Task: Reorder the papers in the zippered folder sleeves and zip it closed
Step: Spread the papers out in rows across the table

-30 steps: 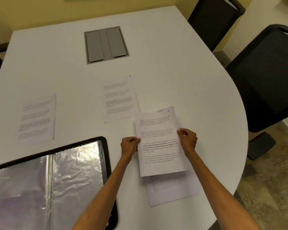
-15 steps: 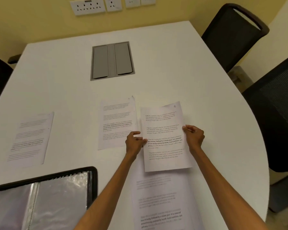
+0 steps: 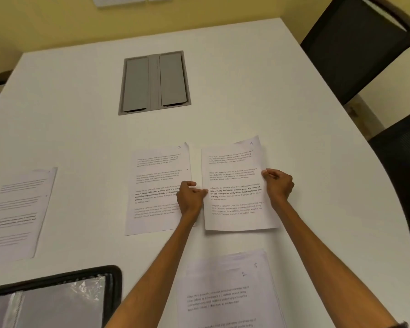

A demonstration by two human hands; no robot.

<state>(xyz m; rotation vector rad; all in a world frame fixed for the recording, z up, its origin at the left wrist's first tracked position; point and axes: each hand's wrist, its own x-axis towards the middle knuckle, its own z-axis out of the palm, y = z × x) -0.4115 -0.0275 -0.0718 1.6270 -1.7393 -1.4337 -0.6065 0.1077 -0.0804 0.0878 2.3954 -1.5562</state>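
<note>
Left hand (image 3: pixel 191 197) and right hand (image 3: pixel 278 185) pinch the side edges of sheet 4 (image 3: pixel 233 181), just beside sheet 3 (image 3: pixel 156 178); released askew, it could overlap its neighbour and muddle the order.

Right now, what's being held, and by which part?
The white printed paper sheet marked 4: left hand pinches its left edge, right hand pinches its right edge, both around mid-height.

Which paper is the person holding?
Below the grey hatch in the white table are two sheets side by side. It is the right sheet, pinched by the left hand and right hand. Its corner says 4; the neighbour sheet says 3.
</note>
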